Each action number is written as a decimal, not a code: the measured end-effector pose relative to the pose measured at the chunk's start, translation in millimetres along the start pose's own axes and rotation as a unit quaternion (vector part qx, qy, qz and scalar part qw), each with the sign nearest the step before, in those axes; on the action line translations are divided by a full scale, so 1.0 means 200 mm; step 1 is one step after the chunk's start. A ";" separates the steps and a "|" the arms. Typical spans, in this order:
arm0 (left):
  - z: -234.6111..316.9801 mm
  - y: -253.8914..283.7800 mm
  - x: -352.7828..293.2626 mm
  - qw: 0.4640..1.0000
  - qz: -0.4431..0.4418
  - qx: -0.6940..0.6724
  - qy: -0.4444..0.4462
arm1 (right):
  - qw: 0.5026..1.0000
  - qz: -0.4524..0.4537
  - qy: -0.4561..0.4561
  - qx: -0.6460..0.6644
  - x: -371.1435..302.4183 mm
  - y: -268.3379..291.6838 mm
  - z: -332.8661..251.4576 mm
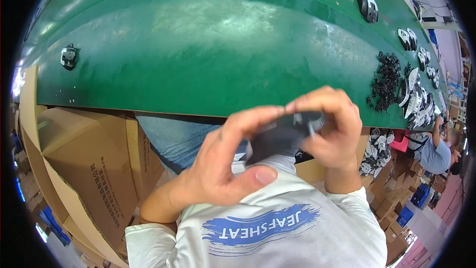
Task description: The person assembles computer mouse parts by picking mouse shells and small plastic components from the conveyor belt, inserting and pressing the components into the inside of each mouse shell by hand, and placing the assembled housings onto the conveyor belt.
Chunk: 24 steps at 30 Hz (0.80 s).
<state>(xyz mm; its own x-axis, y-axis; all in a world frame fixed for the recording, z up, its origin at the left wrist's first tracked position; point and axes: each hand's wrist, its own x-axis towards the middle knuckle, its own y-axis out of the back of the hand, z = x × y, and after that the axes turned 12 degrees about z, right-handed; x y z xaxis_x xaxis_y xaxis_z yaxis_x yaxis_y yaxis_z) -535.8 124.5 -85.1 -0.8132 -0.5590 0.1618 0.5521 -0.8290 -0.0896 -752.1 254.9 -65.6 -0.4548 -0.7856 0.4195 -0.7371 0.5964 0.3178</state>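
Observation:
A black, curved plastic part (282, 136), smeared by motion, is held between my two hands in front of my shirt, just off the table's near edge. My right hand (337, 124) grips its right end, fingers bent over the top and thumb below. My left hand (225, 161) curves round the left end; its fingers lie along the upper edge, and the thumb stretches out beneath. Small light marks or pieces show on the part's right end, too blurred to name.
The green table (213, 69) spans the view. A black-and-white plastic piece (68, 57) lies at its left. On the right are a heap of small black parts (386, 82) and white-and-black shells (419, 101). A cardboard box (89, 154) stands at left; a co-worker (436, 154) sits far right.

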 end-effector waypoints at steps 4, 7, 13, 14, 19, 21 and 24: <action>0.00 -0.05 0.01 0.994 0.072 0.061 0.046 | 0.993 0.025 -0.116 -0.004 0.03 -0.09 -0.02; -0.01 -0.07 0.04 0.981 0.133 0.125 0.066 | 0.991 0.032 -0.133 0.003 0.04 -0.14 0.00; -0.04 -0.07 0.08 0.972 0.155 0.158 0.075 | 0.977 -0.004 -0.208 0.042 0.04 -0.13 0.00; -0.04 -0.07 0.08 0.970 0.157 0.175 0.065 | 0.984 -0.001 -0.180 0.000 0.04 -0.14 0.00; -0.07 -0.08 0.10 0.927 0.174 0.283 -0.173 | 0.997 0.009 0.065 -0.045 0.05 -0.10 0.09; -0.12 -0.07 0.10 0.890 0.180 0.318 -0.273 | 0.986 0.043 0.160 -0.006 0.02 -0.10 0.17; -0.19 -0.12 0.04 0.889 0.211 0.243 -0.327 | 0.976 0.067 0.197 0.068 -0.01 -0.10 0.13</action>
<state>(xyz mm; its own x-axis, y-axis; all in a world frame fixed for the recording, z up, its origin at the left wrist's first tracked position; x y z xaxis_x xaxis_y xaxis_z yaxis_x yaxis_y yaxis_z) -562.4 139.0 -118.2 -0.3212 -0.5581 0.7650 0.9262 -0.3534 0.1311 -748.6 240.1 -94.2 -0.3433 -0.5624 0.7522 -0.7566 0.6402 0.1334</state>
